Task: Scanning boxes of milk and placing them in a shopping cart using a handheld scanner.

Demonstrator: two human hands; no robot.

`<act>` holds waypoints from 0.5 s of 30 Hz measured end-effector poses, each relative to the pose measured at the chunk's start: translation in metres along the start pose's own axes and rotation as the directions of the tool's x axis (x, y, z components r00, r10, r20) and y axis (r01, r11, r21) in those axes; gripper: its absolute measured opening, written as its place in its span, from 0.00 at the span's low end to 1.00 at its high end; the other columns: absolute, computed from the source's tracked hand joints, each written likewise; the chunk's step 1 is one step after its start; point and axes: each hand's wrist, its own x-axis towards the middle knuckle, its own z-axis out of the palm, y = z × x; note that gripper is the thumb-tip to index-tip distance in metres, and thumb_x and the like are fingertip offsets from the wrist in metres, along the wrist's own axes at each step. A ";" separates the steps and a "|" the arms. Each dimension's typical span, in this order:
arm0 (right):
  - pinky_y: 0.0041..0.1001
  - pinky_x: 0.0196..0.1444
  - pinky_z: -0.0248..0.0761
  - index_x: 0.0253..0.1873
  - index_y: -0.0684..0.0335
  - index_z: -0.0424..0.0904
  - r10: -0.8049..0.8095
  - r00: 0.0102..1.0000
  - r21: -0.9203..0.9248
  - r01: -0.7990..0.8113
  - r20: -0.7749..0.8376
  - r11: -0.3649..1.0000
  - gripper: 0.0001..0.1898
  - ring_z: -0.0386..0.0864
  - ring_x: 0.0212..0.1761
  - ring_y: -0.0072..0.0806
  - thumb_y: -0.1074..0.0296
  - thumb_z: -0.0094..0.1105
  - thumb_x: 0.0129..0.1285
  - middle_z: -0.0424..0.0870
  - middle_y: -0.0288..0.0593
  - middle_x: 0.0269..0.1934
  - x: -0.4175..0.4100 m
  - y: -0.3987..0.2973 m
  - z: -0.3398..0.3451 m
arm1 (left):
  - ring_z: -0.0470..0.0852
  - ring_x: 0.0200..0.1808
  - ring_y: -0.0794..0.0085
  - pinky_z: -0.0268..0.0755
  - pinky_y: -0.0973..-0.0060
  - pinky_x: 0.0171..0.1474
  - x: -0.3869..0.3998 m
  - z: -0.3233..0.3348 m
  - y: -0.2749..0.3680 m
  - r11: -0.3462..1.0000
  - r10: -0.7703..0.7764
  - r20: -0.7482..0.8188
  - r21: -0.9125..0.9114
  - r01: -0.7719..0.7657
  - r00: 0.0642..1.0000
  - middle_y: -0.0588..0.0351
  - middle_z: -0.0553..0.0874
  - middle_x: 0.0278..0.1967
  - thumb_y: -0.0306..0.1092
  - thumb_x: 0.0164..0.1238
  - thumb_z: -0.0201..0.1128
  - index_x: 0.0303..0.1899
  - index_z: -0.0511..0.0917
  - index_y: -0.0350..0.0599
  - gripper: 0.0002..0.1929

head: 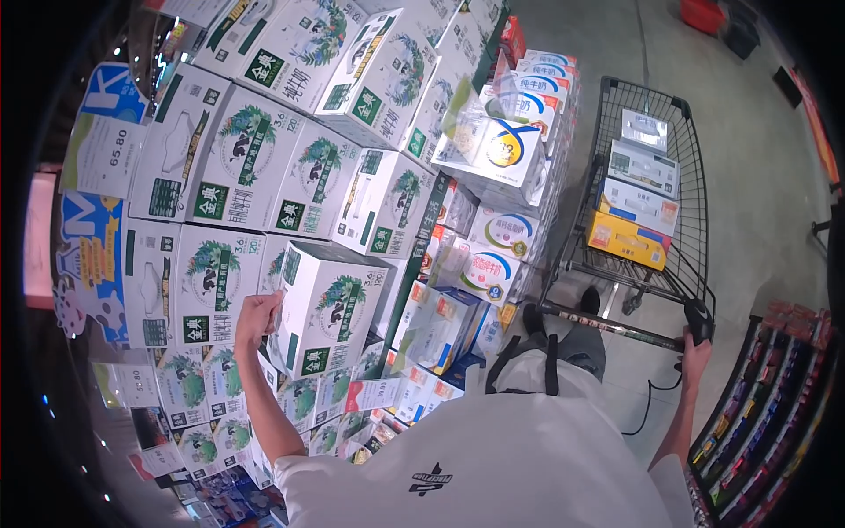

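My left hand (259,319) grips the handle side of a white and green milk carton box (328,307), which is tilted in front of a stack of similar boxes (221,287). Out to the right, my right hand (698,348) is closed around the handle end of a black wire shopping cart (610,321). Inside the cart lie several boxes in a row: a yellow box (627,239) nearest the handle, a white and blue box (638,203), a white box with a carry handle (642,169) and a small whitish pack (644,131).
More milk boxes (488,267) stand low beside the stack, with an opened display box (488,155) above them. Price signs (105,155) border the shelves. A snack rack (759,409) is at lower right; a red basket (702,16) lies on the floor at top right.
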 end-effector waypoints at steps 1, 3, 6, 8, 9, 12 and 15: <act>0.32 0.25 0.79 0.48 0.70 0.90 0.009 1.000 0.005 -0.009 -0.001 1.000 0.23 0.87 0.27 0.28 0.49 0.72 0.74 0.94 0.45 0.32 0.002 0.004 0.000 | 0.59 0.13 0.82 0.49 0.73 0.18 0.006 0.001 -0.002 1.000 0.004 0.002 0.010 -0.004 1.000 0.69 0.66 0.14 0.47 0.85 0.69 0.20 0.72 0.49 0.29; 0.30 0.24 0.80 0.53 0.67 0.88 -0.005 1.000 -0.030 0.005 0.015 1.000 0.22 0.89 0.31 0.29 0.50 0.71 0.76 0.92 0.43 0.34 0.006 0.015 -0.001 | 0.59 0.12 0.82 0.50 0.74 0.17 0.024 0.005 -0.015 1.000 -0.024 -0.021 -0.020 0.024 0.999 0.69 0.66 0.13 0.46 0.85 0.68 0.20 0.72 0.50 0.28; 0.31 0.25 0.81 0.54 0.67 0.88 0.034 0.999 -0.031 -0.032 0.035 0.999 0.22 0.89 0.32 0.29 0.50 0.71 0.75 0.92 0.43 0.35 0.003 -0.002 -0.002 | 0.60 0.11 0.81 0.52 0.73 0.17 0.044 0.012 -0.039 0.999 -0.014 -0.020 -0.053 0.013 1.000 0.68 0.67 0.13 0.44 0.85 0.67 0.19 0.72 0.50 0.27; 0.31 0.26 0.81 0.54 0.67 0.88 0.044 0.999 -0.032 -0.043 0.029 0.999 0.22 0.89 0.32 0.29 0.50 0.71 0.75 0.93 0.44 0.35 0.004 -0.002 -0.002 | 0.63 0.12 0.80 0.55 0.73 0.18 0.054 0.019 -0.043 0.999 -0.002 -0.049 -0.046 -0.001 0.999 0.66 0.70 0.13 0.43 0.84 0.67 0.19 0.73 0.49 0.27; 0.31 0.26 0.81 0.54 0.67 0.88 0.046 0.998 -0.033 -0.045 0.033 0.998 0.22 0.89 0.32 0.29 0.50 0.71 0.75 0.93 0.44 0.35 0.004 -0.001 -0.001 | 0.63 0.12 0.80 0.55 0.73 0.18 0.061 0.020 -0.046 0.999 -0.003 -0.045 -0.043 0.001 0.999 0.66 0.70 0.13 0.43 0.84 0.67 0.19 0.73 0.49 0.27; 0.31 0.25 0.80 0.54 0.67 0.88 0.018 0.999 0.009 -0.019 0.047 1.000 0.22 0.89 0.32 0.29 0.50 0.71 0.75 0.93 0.44 0.35 0.005 -0.001 0.001 | 0.65 0.13 0.79 0.56 0.73 0.18 0.080 0.021 -0.054 0.998 0.069 -0.168 -0.002 -0.070 0.983 0.65 0.71 0.14 0.43 0.83 0.68 0.19 0.75 0.48 0.26; 0.31 0.25 0.79 0.54 0.67 0.88 -0.005 0.999 0.005 0.005 0.034 1.000 0.22 0.89 0.32 0.29 0.50 0.71 0.74 0.93 0.45 0.34 0.001 -0.001 -0.001 | 0.66 0.13 0.78 0.56 0.73 0.18 0.078 0.021 -0.054 0.997 0.071 -0.180 0.012 -0.070 0.981 0.65 0.72 0.15 0.42 0.82 0.69 0.20 0.76 0.47 0.25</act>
